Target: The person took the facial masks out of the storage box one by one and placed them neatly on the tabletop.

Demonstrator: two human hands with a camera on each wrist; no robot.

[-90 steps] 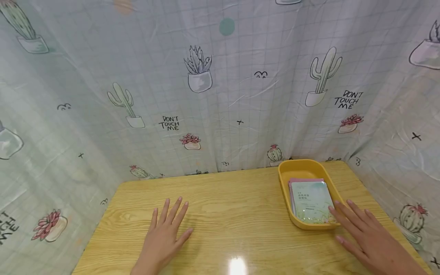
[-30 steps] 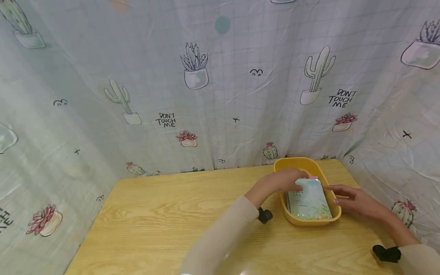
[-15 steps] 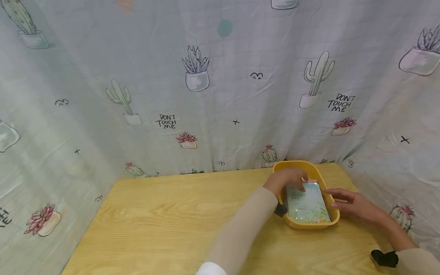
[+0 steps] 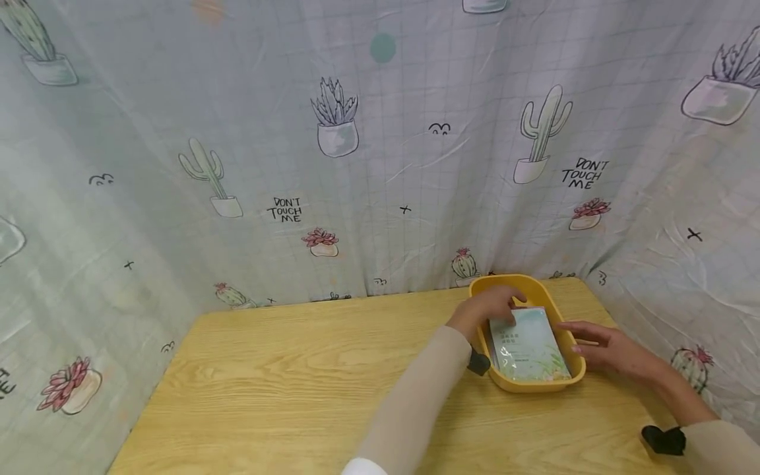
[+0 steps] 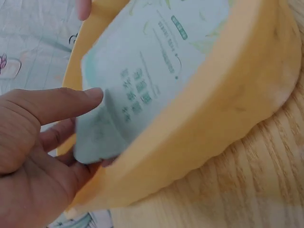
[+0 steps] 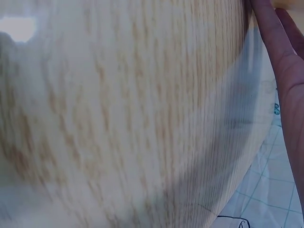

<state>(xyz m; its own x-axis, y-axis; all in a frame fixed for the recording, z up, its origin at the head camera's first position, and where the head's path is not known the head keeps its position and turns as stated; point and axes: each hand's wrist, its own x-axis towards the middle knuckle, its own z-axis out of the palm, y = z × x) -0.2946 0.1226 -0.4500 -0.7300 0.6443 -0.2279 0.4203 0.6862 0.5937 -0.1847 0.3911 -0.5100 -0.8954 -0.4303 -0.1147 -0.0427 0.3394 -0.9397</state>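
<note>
A yellow plastic basket [image 4: 537,386] stands at the right of the table. In it lies a pale green face mask packet [image 4: 528,343] with green print, on top of others. My left hand [image 4: 489,307] reaches over the basket's left side and pinches the packet's near-left corner; in the left wrist view the thumb lies on top and the fingers curl underneath, the packet [image 5: 142,71] bending there. My right hand [image 4: 617,353] is at the basket's right rim, its extended fingers and thumb touching it. The right wrist view shows only part of that hand [image 6: 285,61].
The wooden table [image 4: 297,382] extends to the left and front of the basket. A cactus-print curtain [image 4: 368,165] hangs behind the table and along both sides. Black straps with camera mounts [image 4: 664,440] sit on the wrists.
Both hands came from above the table to the basket. The left hand has since shifted slightly along the packets and taken the top packet's corner, which is tilted up. The right hand stays at the rim.
</note>
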